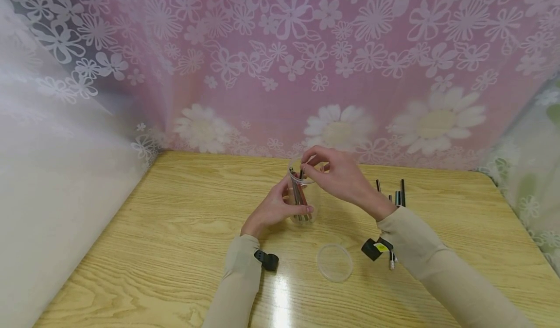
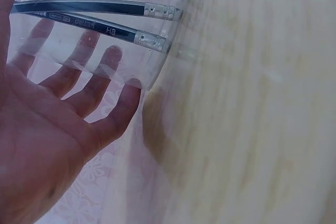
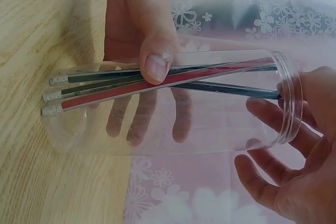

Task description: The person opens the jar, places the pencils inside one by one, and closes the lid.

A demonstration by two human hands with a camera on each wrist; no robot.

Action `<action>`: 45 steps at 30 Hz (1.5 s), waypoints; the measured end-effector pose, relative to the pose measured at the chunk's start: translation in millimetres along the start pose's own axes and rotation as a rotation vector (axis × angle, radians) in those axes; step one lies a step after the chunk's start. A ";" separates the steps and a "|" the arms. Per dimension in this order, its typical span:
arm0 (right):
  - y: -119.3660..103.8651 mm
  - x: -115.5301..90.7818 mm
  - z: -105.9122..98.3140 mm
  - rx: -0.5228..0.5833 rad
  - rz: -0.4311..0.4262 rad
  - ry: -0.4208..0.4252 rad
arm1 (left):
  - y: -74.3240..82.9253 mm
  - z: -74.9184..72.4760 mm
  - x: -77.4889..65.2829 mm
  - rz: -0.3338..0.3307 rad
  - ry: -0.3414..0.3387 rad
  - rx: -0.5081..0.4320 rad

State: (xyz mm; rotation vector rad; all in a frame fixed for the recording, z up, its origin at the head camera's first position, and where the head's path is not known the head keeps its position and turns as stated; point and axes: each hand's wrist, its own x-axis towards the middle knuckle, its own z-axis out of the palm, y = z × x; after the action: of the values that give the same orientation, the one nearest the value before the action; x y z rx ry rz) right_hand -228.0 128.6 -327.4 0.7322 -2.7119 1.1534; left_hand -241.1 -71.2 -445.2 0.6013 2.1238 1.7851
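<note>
My left hand (image 1: 272, 205) grips a clear plastic jar (image 3: 220, 129), thumb on the near side and fingers spread behind it. The jar stands upright on the table, tilted slightly if at all. Several pencils lean inside, eraser ends down, among them a red pencil (image 3: 105, 97) and dark ones marked HB (image 2: 105, 27). At the jar's open mouth, my right hand (image 1: 339, 175) pinches the upper end of a dark pencil (image 3: 226, 88) that reaches down into the jar. The fingertips are partly hidden behind the rim in the right wrist view.
A round clear lid (image 1: 334, 263) lies flat on the wooden table (image 1: 175, 250), nearer than the jar. More pencils (image 1: 403, 193) lie to the right, partly covered by my right forearm. A pink flowered curtain (image 1: 262, 90) hangs along the table's back edge.
</note>
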 end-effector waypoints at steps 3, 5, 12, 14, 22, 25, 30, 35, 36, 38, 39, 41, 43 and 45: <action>-0.8 0.5 -0.5 -0.003 -0.001 -0.017 | -0.7 0.2 0.1 0.005 -0.003 -0.007; -1.3 0.7 -0.8 -0.003 -0.007 -0.021 | -0.7 0.3 0.2 0.010 -0.003 -0.010; -3.0 2.6 -2.0 -0.027 -0.017 -0.048 | -1.1 -0.2 0.2 0.005 0.002 0.013; -3.6 3.3 -2.5 -0.036 -0.017 -0.066 | -0.9 -0.3 -0.2 -0.002 0.001 0.016; -4.5 5.1 -3.0 -0.017 0.016 -0.103 | -0.6 -1.1 -1.3 0.002 -0.009 0.011; -2.3 3.6 -3.8 0.007 0.016 -0.067 | -0.4 -1.1 -0.9 0.011 -0.005 0.011; 6.8 -4.3 -11.3 0.071 -0.025 0.045 | -0.7 -0.2 1.4 0.036 0.007 0.009; 16.2 -17.9 -26.7 0.120 -0.052 0.163 | -0.5 0.6 2.7 0.028 0.014 -0.001; 18.0 -20.7 -29.7 0.134 -0.045 0.177 | -0.5 0.5 2.5 0.021 0.014 -0.004; 21.3 -25.1 -35.2 0.148 -0.037 0.206 | -0.4 -0.1 2.1 0.015 0.010 -0.009; 23.0 -27.1 -37.5 0.154 -0.036 0.226 | -0.3 -0.4 1.8 0.011 0.008 -0.010; 26.8 -31.1 -41.6 0.156 -0.034 0.256 | -0.2 -0.7 1.4 0.007 0.005 -0.012; 31.3 -34.7 -45.2 0.152 -0.029 0.281 | -0.2 -0.6 0.8 0.003 0.004 -0.015; 36.1 -38.2 -48.7 0.147 -0.020 0.301 | -0.4 -0.1 0.6 0.003 0.003 -0.014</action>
State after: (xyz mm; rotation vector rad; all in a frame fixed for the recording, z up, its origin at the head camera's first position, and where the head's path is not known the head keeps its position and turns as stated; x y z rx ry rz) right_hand -215.8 199.2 -327.0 0.5491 -2.3884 1.3475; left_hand -241.7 -71.1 -445.6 0.5983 2.1119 1.8018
